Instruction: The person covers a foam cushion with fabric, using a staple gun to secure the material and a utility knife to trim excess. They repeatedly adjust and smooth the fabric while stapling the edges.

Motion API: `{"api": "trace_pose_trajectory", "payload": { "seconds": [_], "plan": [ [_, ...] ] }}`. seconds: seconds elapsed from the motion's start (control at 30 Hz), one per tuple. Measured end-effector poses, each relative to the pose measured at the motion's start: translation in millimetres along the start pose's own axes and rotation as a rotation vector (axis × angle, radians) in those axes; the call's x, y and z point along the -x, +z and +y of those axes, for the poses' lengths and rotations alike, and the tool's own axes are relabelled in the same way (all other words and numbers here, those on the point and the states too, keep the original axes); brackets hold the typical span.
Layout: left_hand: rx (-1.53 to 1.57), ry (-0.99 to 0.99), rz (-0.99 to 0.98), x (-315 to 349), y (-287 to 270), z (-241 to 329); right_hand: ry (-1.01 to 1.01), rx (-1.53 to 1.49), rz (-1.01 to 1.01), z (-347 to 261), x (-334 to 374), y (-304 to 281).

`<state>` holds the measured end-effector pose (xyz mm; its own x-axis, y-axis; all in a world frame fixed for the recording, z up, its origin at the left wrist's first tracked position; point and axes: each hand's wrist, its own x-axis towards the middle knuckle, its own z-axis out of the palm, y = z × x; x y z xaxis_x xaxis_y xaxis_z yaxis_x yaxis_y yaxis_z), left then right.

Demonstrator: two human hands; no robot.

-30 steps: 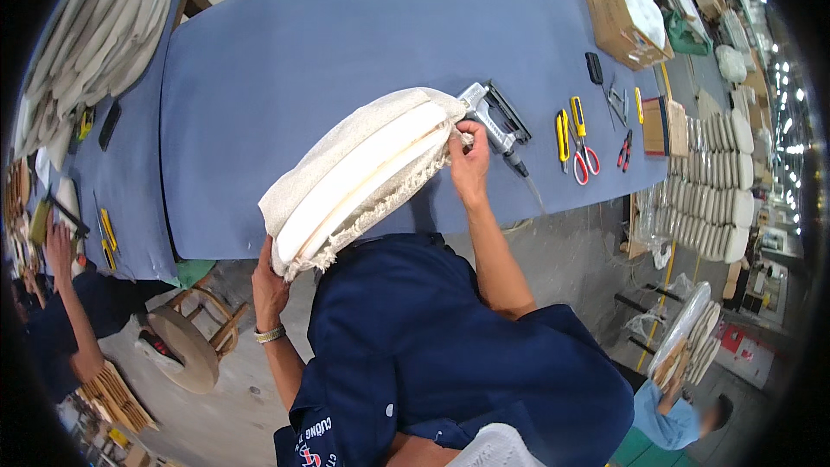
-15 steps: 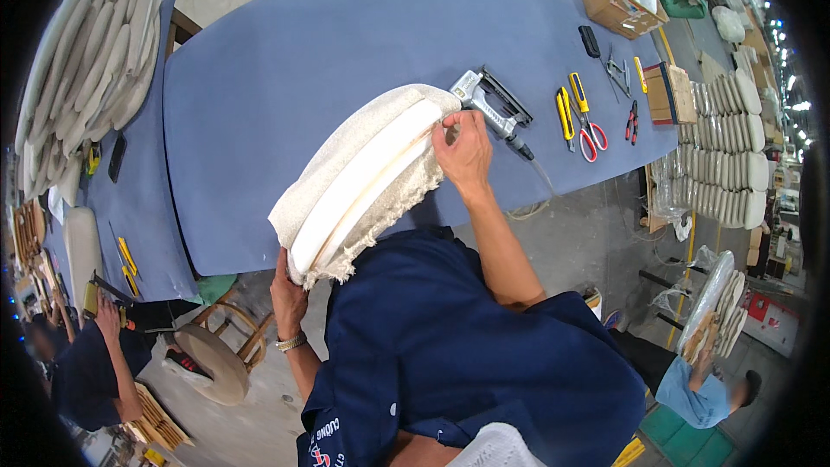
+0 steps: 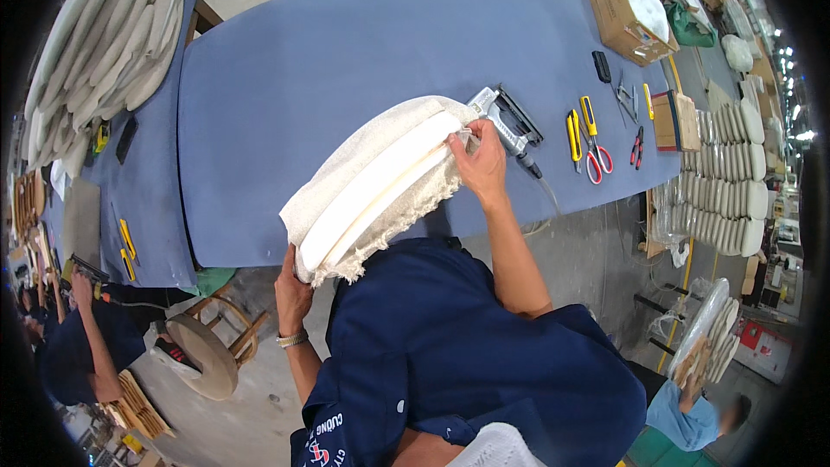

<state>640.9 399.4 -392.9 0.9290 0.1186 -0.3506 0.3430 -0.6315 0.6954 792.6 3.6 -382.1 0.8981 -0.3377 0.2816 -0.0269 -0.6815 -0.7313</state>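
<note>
A curved cushion piece (image 3: 367, 180) rests near the front edge of the blue table, white padding showing between its beige fabric cover (image 3: 346, 164) and a frayed fabric edge (image 3: 424, 199). My left hand (image 3: 295, 294) grips its lower left end, the fingers partly hidden beneath it. At the upper right end, my right hand (image 3: 482, 160) pinches the fabric's edge between thumb and fingers. Just beyond that hand lies a silver-and-black staple gun (image 3: 508, 121), its hose trailing off the table edge.
Yellow cutters (image 3: 574, 140), red-handled scissors (image 3: 596, 163) and pliers (image 3: 637, 147) lie to the right. A cardboard box (image 3: 618, 22) stands at the far right corner. Beige cushions (image 3: 108, 35) are piled at the left. A co-worker's arm (image 3: 95, 337) holds a tool at lower left.
The whole view has shifted slightly, so the table and tools appear lower and further right. The cushion piece has tilted a little, and my right fingers have shifted their pinch at its end.
</note>
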Motion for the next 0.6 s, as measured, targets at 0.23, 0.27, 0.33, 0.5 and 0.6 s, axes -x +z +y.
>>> {"api": "trace_pose_trajectory", "payload": {
  "seconds": [0.23,0.27,0.33,0.5,0.6],
  "plan": [
    [-0.075,0.005,-0.007,-1.2,-6.2,17.0,0.106,-0.256,-0.154,8.6,-14.4,-9.9],
    [-0.099,0.028,0.003,2.0,-8.0,16.3,0.1,-0.247,-0.163,6.6,-13.3,-11.7],
    [-0.151,-0.03,-0.072,11.0,-26.1,17.3,0.034,-0.266,-0.126,0.8,-10.1,-14.9],
    [-0.318,-0.113,-0.401,59.5,-70.2,25.6,-0.048,-0.253,-0.081,-19.6,16.3,-20.8],
    [-0.198,-0.02,-0.38,47.5,-102.4,68.1,-0.098,-0.226,-0.013,-19.2,26.6,-19.9]
  ]
}}
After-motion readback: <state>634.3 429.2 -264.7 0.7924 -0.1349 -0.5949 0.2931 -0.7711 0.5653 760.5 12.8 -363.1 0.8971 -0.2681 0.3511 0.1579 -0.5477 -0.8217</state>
